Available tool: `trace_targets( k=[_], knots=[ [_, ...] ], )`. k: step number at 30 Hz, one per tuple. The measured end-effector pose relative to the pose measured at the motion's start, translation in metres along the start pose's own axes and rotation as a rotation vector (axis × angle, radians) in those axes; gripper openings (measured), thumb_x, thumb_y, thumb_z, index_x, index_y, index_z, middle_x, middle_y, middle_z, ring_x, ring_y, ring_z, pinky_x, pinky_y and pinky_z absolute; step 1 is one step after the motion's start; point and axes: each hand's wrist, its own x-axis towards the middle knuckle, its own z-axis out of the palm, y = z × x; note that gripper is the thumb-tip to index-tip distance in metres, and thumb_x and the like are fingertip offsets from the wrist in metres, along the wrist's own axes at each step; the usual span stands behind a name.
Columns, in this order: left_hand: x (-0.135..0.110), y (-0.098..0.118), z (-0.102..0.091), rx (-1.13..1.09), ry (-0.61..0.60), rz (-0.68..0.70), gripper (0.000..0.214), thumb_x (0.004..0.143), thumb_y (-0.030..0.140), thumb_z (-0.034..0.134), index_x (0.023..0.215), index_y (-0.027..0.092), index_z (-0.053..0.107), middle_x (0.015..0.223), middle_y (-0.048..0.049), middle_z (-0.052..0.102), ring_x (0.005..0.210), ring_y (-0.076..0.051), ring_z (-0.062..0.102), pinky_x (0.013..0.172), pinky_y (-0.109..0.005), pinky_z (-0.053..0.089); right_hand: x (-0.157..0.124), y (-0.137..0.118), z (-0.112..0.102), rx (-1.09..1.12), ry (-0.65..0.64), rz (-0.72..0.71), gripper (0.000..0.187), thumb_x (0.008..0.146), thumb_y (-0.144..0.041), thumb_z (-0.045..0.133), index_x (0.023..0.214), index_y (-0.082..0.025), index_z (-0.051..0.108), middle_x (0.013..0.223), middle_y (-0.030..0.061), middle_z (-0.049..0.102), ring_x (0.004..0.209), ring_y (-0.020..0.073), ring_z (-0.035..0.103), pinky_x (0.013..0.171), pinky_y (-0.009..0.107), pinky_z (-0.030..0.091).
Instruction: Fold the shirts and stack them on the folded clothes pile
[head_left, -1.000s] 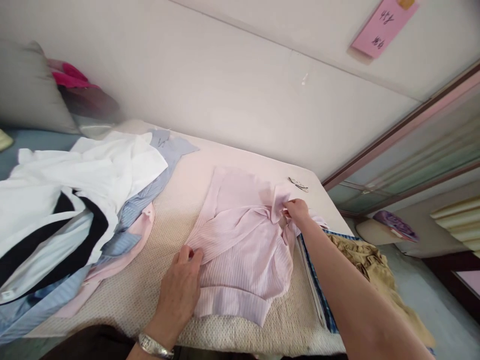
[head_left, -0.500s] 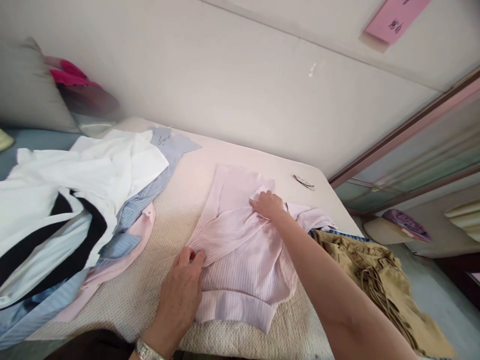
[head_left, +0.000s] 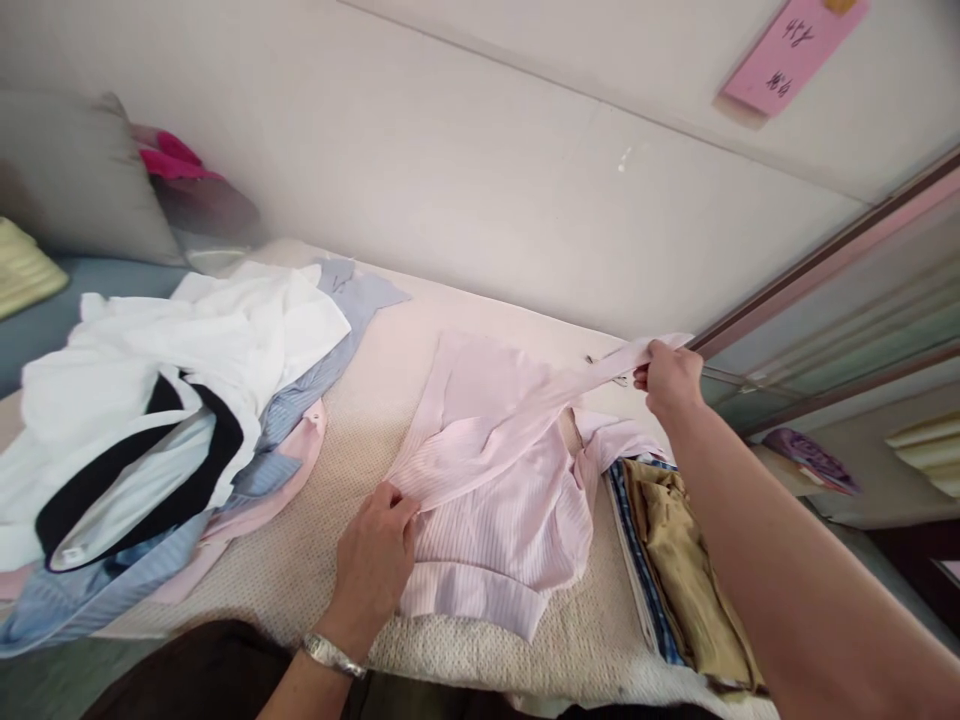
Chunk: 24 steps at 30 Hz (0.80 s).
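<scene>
A pale pink ribbed sweater (head_left: 495,530) lies spread on the woven-covered bed (head_left: 352,450), its hem band toward me. My left hand (head_left: 379,545) is closed on the sweater's left edge, fingertips pinching the fabric. One sleeve (head_left: 525,410) is drawn out diagonally across the body of the garment, up to the right. Its cuff end is gripped in my right hand (head_left: 670,375), lifted over the far right part of the bed. Eyeglasses (head_left: 619,380) lie behind the sleeve, partly hidden by it.
On the left lies a heap with a white garment (head_left: 225,330) with black trim, blue striped cloth (head_left: 292,400) and a pink piece (head_left: 307,430). Folded khaki trousers (head_left: 694,570) are stacked at right. A grey pillow (head_left: 82,170) and the wall (head_left: 480,170) stand behind.
My right hand has moved right and up, pulling the sleeve out straight across the sweater. My left hand keeps its hold on the left edge. The view has shifted slightly.
</scene>
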Motion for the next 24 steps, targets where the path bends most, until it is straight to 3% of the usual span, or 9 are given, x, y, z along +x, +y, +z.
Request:
trace_targets(
  k=[2,4,9,15,20,24],
  knots=[
    [0.0,0.001,-0.001,-0.047,0.001,0.031,0.023,0.101,0.021,0.046,0.094,0.024,0.068,0.101,-0.0026,0.061,0.094,-0.016,0.058,0.08,-0.029,0.042,0.006,-0.01,-0.002,0.088,0.053,0.031,0.018,0.089,-0.022,0.055,0.074,-0.023,0.046,0.054,-0.006,0.045,0.042,0.0098,0.046,0.037,0.018,0.037],
    [0.001,0.002,-0.002,-0.08,-0.012,0.057,0.022,0.1,0.02,0.046,0.092,0.023,0.067,0.1,-0.0026,0.062,0.094,-0.016,0.059,0.083,-0.029,0.042,0.01,-0.016,0.004,0.144,0.078,0.072,0.018,0.088,-0.018,0.057,0.075,-0.023,0.046,0.056,-0.0047,0.05,0.043,0.0105,0.051,0.036,0.019,0.041],
    [0.003,0.002,0.0,-0.036,-0.038,0.004,0.015,0.098,0.019,0.048,0.093,0.022,0.062,0.099,-0.0029,0.062,0.086,-0.017,0.059,0.077,-0.03,0.039,0.017,-0.019,0.041,0.235,0.043,0.154,0.015,0.082,-0.011,0.055,0.082,-0.024,0.047,0.063,0.0013,0.061,0.06,0.0183,0.068,0.047,0.026,0.056],
    [0.003,-0.002,0.005,-0.015,-0.06,0.03,0.018,0.096,0.016,0.045,0.091,0.023,0.061,0.1,-0.0035,0.06,0.086,-0.018,0.058,0.079,-0.032,0.039,0.022,-0.01,0.076,0.261,0.042,0.162,0.018,0.082,-0.01,0.053,0.084,-0.025,0.045,0.068,0.0033,0.063,0.065,0.0207,0.072,0.052,0.029,0.059],
    [0.002,0.002,0.004,0.017,-0.071,0.004,0.016,0.096,0.015,0.045,0.094,0.022,0.059,0.101,-0.0049,0.059,0.092,-0.02,0.058,0.08,-0.034,0.039,0.02,-0.007,0.08,0.278,0.029,0.142,0.017,0.084,-0.015,0.057,0.084,-0.026,0.044,0.069,0.0017,0.062,0.069,0.0208,0.073,0.05,0.028,0.059],
    [0.001,0.005,0.003,0.008,-0.076,-0.014,0.011,0.096,0.024,0.052,0.104,0.023,0.059,0.105,-0.0047,0.06,0.097,-0.021,0.058,0.083,-0.035,0.039,0.021,-0.018,0.077,0.375,0.016,0.143,0.012,0.089,-0.015,0.05,0.091,-0.025,0.044,0.075,0.0039,0.067,0.07,0.0191,0.074,0.052,0.027,0.059]
  ],
)
